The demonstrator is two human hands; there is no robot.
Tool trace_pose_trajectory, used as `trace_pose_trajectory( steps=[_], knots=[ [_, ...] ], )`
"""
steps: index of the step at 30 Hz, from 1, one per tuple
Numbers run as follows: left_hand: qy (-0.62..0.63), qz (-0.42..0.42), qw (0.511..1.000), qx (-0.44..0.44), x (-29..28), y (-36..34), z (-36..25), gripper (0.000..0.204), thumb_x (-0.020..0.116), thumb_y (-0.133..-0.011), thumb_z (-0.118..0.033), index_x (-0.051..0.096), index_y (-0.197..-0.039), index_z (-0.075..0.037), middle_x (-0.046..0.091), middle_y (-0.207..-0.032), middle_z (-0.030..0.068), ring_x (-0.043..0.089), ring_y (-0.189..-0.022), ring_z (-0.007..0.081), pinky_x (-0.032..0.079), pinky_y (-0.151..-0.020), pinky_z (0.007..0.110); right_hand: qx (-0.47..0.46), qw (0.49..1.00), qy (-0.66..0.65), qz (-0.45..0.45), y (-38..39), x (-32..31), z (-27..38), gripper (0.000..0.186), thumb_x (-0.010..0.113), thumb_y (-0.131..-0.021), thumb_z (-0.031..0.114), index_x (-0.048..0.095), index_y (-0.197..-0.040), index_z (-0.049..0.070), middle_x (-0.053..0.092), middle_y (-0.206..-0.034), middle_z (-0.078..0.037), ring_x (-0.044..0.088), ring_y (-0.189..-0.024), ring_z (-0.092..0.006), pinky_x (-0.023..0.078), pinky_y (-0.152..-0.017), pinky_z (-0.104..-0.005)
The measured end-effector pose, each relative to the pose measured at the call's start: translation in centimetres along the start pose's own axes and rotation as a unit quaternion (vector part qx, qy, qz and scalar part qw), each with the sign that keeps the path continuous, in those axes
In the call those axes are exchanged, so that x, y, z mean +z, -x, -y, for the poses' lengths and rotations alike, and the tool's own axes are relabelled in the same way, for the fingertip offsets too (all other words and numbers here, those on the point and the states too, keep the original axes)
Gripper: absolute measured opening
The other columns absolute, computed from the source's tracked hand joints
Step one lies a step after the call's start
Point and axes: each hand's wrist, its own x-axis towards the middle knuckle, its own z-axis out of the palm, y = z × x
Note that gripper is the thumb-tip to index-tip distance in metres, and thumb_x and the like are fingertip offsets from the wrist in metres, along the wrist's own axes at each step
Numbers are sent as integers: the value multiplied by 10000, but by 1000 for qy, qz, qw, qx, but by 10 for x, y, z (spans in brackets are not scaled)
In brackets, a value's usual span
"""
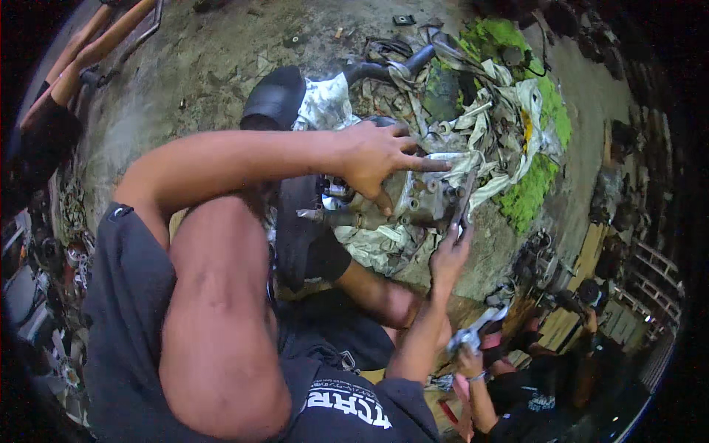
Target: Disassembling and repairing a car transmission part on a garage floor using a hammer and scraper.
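Note:
On the ground before me lies a greasy metal machine part [425, 199] with bolt holes and a short pipe-like end. My left hand [377, 159] reaches over it from the left, fingers spread, thumb and fingertips resting on or just above its top; I cannot tell how firmly they touch. Along the part's right edge runs a long, dark, flat metal tool [467, 193]. My right hand [450, 255] is closed around its near end. The tool's far tip lies by a white rag, and its exact kind is unclear.
Dirty white rags [509, 173] and bright green material [521, 196] lie beyond and right of the part. A black hose [377, 71] curves behind. At lower right another person's hand [470, 362] holds something shiny; another person's limbs [77, 63] show at upper left.

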Motion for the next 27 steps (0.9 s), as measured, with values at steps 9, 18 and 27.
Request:
trace_pose_trajectory(
  steps=[9,18,27],
  knots=[
    [-26,-9,1000,-4,0,4,4,1076,773,-599,-539,180,-1480,-371,544,-1117,161,519,-1058,375,469,-870,475,74,996,18,44,-5,9,2,358,445,-973,206,460,-1261,-6,602,-1017,-251,586,-910,-356,442,-843,-397],
    [-11,-6,1000,9,4,-3,5,1086,761,-592,-583,171,-1480,-374,544,-1107,147,526,-1056,374,481,-826,488,202,968,-84,121,-62,-50,32,404,497,-961,277,484,-1295,50,503,-646,-17,413,-516,-116,365,-476,-276],
    [-9,15,1000,-13,-9,-3,-4,1084,754,-597,-583,150,-1478,-395,530,-1136,152,526,-1061,375,492,-799,493,178,966,-1,188,-85,-43,3,421,499,-950,289,535,-1285,36,626,-1098,-133,536,-974,-184,398,-917,-297]
  ],
)
